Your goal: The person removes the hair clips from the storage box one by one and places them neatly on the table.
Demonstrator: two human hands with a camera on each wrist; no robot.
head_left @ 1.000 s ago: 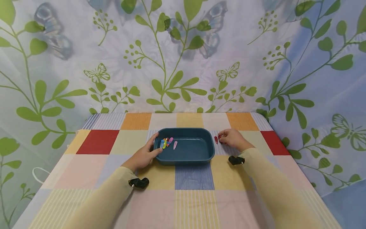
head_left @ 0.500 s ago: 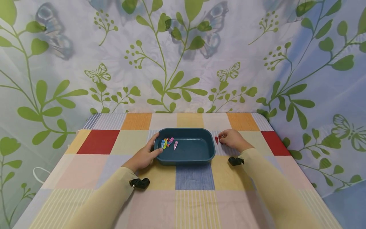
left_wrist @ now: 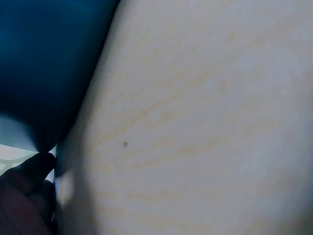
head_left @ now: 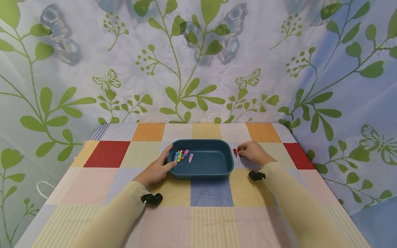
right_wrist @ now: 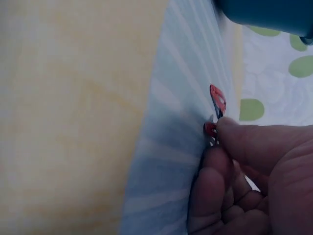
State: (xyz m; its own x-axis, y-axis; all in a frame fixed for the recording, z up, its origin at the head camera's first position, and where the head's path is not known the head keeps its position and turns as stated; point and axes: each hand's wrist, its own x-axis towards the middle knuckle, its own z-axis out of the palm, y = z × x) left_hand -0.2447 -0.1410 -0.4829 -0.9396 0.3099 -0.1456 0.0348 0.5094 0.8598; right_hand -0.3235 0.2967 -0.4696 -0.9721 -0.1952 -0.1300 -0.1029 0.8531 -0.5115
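My left hand [head_left: 157, 168] holds the left end of a dark teal plastic tray [head_left: 214, 175], thumb at the rim. In the left wrist view, fingers [left_wrist: 30, 172] touch the tray's outer wall [left_wrist: 49, 58]. Inside, by its left side, lies a small pile of colourful snap hair clips [head_left: 180, 155], with a pink hair clip [head_left: 190, 158] a little apart. Right of the tray, my right hand [head_left: 252, 152] pinches a red hair clip [right_wrist: 210, 129] between thumb and fingers at the tablecloth. Another red hair clip [head_left: 235, 152] lies between that hand and the tray.
A patchwork tablecloth [head_left: 211, 224] covers the table. Behind it hangs a curtain [head_left: 198, 62] printed with leaves and butterflies. A white cable loop [head_left: 41, 189] shows past the table's left edge. Dark wrist cameras [head_left: 152, 198] sit at both sleeves.
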